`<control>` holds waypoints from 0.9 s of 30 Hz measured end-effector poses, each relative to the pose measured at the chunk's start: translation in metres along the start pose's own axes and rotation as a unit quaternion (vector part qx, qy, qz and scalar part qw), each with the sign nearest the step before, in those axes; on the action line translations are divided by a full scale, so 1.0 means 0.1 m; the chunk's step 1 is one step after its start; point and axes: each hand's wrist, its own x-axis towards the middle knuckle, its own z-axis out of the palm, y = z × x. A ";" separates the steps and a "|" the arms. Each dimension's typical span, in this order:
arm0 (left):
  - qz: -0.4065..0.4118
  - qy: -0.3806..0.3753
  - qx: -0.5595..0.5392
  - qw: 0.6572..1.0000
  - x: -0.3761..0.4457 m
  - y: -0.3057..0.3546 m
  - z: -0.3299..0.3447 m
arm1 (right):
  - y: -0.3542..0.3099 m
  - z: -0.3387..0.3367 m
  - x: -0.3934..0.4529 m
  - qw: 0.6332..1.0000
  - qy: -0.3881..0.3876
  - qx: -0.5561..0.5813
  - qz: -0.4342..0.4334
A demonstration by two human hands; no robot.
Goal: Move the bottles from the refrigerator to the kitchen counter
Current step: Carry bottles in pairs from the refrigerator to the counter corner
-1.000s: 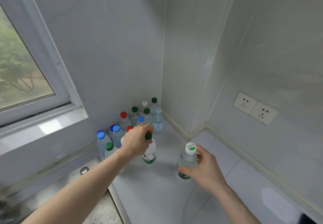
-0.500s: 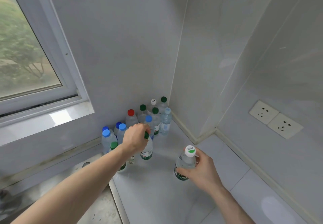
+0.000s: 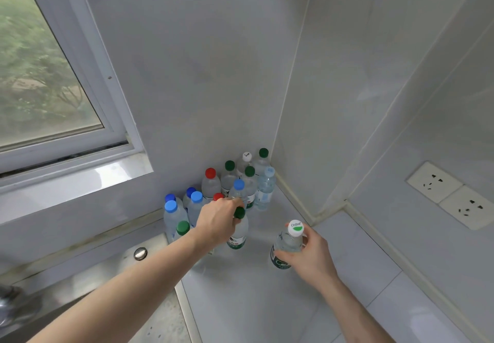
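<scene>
White tiled kitchen counter (image 3: 240, 302): your left hand (image 3: 217, 222) pinches the neck of a clear plastic green-capped bottle (image 3: 238, 231) beside the corner cluster; your right hand (image 3: 307, 255) wraps a clear white-capped bottle (image 3: 287, 245) standing apart.

Left arm: bare, stretched from lower left of the frame toward centre.
Left hand (image 3: 217, 221): centre of frame, palm down, fingers curled in a closed grip.
Right arm: bare, rising from lower right.
Right hand (image 3: 311, 255): right of centre, fingers wrapped in a grasp, thumb up.
</scene>
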 end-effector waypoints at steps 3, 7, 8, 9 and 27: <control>0.000 0.011 0.006 1.000 -0.01 -0.01 0.04 | 0.02 0.05 0.08 1.000 0.003 0.000 0.003; 0.021 0.018 0.026 0.999 -0.03 -0.02 0.12 | 0.04 0.11 0.15 1.000 -0.001 0.004 0.008; 0.024 0.026 0.029 0.999 -0.02 -0.03 0.13 | 0.05 0.12 0.16 1.000 -0.003 0.003 0.009; 0.025 0.034 0.032 0.999 -0.01 -0.04 0.14 | 0.05 0.12 0.16 1.000 -0.004 0.003 0.008; -0.003 0.030 0.041 0.999 0.04 -0.08 -0.02 | 0.11 0.22 0.33 1.000 -0.011 -0.013 0.011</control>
